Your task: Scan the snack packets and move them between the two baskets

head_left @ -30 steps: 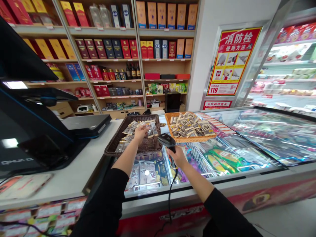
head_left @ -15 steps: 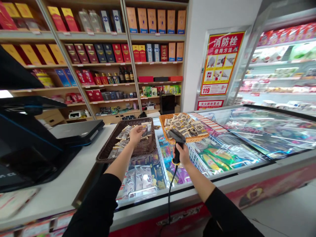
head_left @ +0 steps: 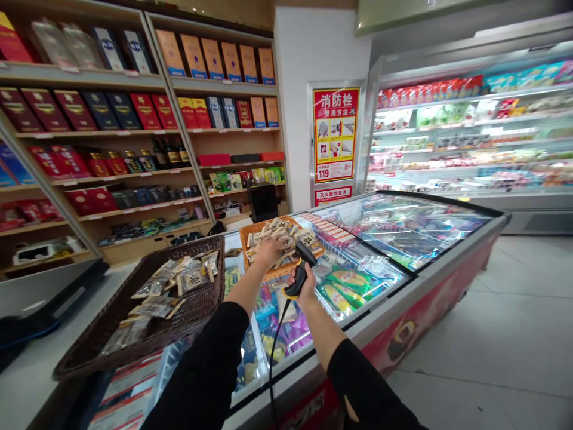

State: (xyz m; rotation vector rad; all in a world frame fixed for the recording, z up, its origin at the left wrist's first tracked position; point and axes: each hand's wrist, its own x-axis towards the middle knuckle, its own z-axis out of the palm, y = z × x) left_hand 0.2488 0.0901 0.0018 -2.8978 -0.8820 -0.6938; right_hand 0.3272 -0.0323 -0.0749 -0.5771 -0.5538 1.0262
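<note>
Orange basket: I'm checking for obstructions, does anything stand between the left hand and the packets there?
Nothing visible does: the left hand is at the packets in the orange basket. The right hand holds the scanner alongside.

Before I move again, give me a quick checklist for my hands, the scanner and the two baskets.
1. Scanner secure: ok, your right hand is wrapped around its handle.
2. Both hands free: not ok, the right one is taken up by the scanner.
3. Left hand gripping a packet: cannot tell; it is at the packets in the orange basket, but its fingertips are unclear.
4. Scanner clear of the orange basket: cannot tell; its head overlaps the basket in this view.
5. Cord attached at the scanner: ok, it hangs from the handle's base.
6. Dark basket stocked: ok, several packets lie inside.
</note>
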